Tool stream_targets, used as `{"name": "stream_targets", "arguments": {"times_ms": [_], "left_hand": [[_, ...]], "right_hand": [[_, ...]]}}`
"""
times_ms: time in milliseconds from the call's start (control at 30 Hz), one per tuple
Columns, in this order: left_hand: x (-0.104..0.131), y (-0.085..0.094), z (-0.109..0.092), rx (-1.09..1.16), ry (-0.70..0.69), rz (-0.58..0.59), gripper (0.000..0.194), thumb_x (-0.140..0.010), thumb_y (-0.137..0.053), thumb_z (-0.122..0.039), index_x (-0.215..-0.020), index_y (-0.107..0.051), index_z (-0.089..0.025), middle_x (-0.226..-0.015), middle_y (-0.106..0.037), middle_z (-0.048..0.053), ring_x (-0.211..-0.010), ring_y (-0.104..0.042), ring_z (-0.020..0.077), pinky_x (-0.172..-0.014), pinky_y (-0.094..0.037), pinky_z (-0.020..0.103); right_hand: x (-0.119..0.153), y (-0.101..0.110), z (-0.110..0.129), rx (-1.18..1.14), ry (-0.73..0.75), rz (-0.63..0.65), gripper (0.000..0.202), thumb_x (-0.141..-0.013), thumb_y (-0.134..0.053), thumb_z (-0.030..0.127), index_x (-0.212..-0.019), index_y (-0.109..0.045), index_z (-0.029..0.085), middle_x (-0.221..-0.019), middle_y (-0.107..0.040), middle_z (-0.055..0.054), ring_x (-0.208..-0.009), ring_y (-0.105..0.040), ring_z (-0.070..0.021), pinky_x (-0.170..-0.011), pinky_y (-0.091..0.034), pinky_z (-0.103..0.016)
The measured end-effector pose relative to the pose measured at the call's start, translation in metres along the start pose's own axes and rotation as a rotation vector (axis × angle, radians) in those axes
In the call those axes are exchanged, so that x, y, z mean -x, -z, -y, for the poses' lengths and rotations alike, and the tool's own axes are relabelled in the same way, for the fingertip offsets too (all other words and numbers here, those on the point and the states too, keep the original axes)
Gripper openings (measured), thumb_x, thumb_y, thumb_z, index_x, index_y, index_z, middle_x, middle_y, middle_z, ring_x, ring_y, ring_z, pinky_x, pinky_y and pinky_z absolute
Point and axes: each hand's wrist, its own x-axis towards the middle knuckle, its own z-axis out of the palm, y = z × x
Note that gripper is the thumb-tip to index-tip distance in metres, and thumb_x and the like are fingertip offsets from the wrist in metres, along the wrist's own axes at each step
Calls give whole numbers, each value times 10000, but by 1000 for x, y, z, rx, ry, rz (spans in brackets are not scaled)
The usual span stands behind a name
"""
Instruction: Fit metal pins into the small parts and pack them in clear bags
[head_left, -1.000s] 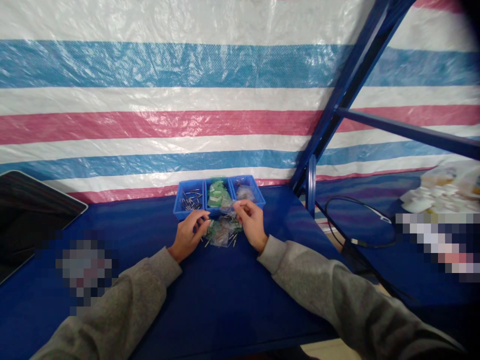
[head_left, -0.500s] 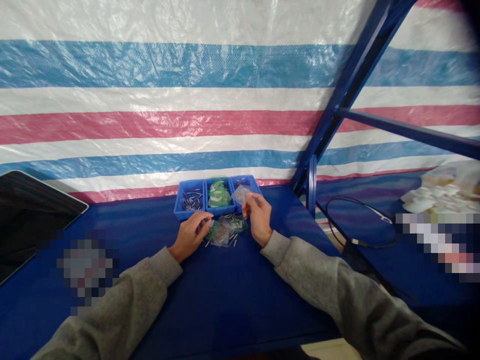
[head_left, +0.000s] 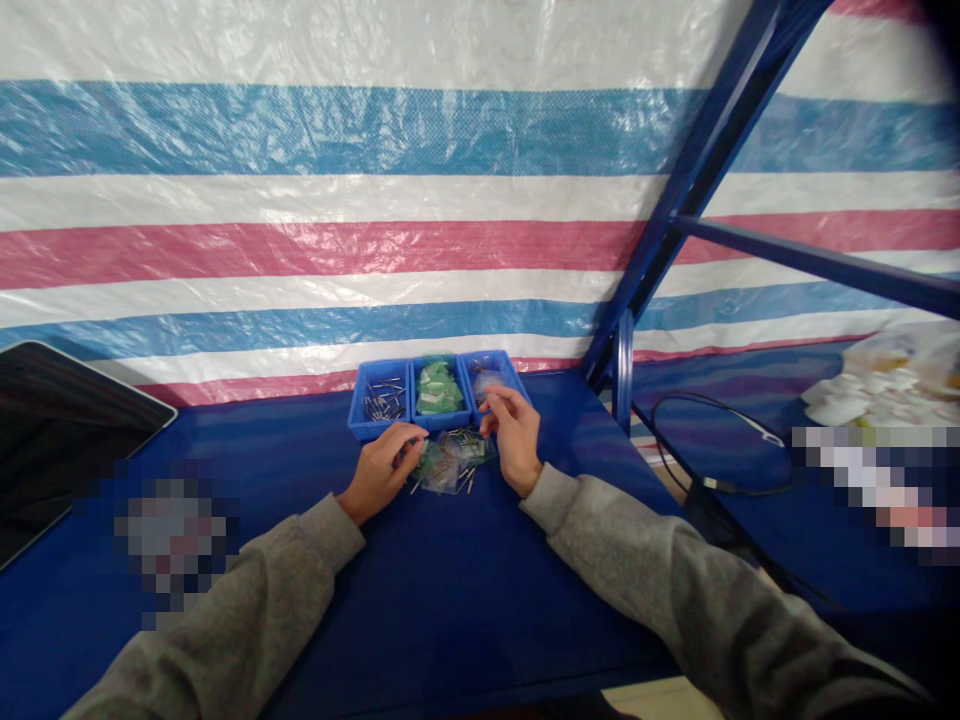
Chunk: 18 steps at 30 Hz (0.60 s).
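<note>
On the blue table, the left hand lies before the row of blue bins, to its left, fingers loosely curled; whether it grips anything cannot be told. The right hand, thumb and forefinger drawn together, is at the row's front right; its grip cannot be told either. Between the two hands, just in front of the row, one mixed pile holds clear bags, green pieces and thin metal rods. The row has three compartments: metal rods at left, green pieces in the middle, clear bags at right. Contents overlap too much to count. The work seems partway: each compartment is stocked, the pile remains outside. Behind the row hangs one striped sheet.
</note>
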Motion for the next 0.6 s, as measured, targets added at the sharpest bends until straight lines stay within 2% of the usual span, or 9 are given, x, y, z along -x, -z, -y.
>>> {"name": "stream_targets", "arguments": {"times_ms": [100,167,233,333,400,533,600], "left_hand": [[0,0,0,-10,9,25,173,-886,-463,-237,-1007,-563,-165,-905,-590,51,-660,-547,100,-598,-453,205],[0,1,0,-16,3,43,166,-884,-467,-227,-999,-570,-165,-908,-590,50,-662,-541,100,-610,-452,209],[0,1,0,-21,-8,52,164,-884,-468,-220,-995,-575,-166,-917,-592,51,-668,-536,100,-622,-450,212],[1,0,1,-32,-11,53,173,-886,-464,-223,-1005,-576,-166,-918,-599,50,-668,-536,101,-624,-447,214],[1,-1,2,-52,7,19,177,-886,-462,-228,-1007,-577,-168,-910,-608,47,-668,-541,102,-628,-448,215],[2,-2,5,-93,77,-119,170,-880,-474,-236,-991,-583,-170,-913,-627,42,-669,-554,103,-643,-457,220],[1,-3,6,-106,102,-148,157,-873,-486,-234,-974,-588,-171,-898,-631,34,-653,-554,100,-637,-457,218]], "right_hand": [[7,0,-2,80,42,43,244,-799,-558,387,-889,-607,165,-604,-526,38,-391,-444,-62,-366,-344,-190],[14,0,-2,183,86,119,234,-823,-535,371,-903,-619,168,-561,-507,42,-405,-440,-74,-388,-352,-196],[21,0,-1,341,183,246,217,-843,-516,340,-896,-641,170,-612,-568,12,-473,-492,-95,-454,-399,-212],[30,1,0,557,382,438,207,-874,-473,266,-923,-654,179,-781,-650,-32,-652,-578,-131,-633,-457,-248],[33,1,0,663,489,545,199,-875,-462,222,-928,-648,174,-843,-659,-45,-740,-594,-145,-714,-453,-260],[33,1,-3,888,562,662,161,-857,-487,203,-903,-638,171,-766,-614,-32,-678,-559,-135,-665,-438,-247],[32,0,-3,957,589,705,153,-850,-511,220,-929,-634,175,-780,-598,-33,-698,-550,-139,-673,-434,-249]]}}
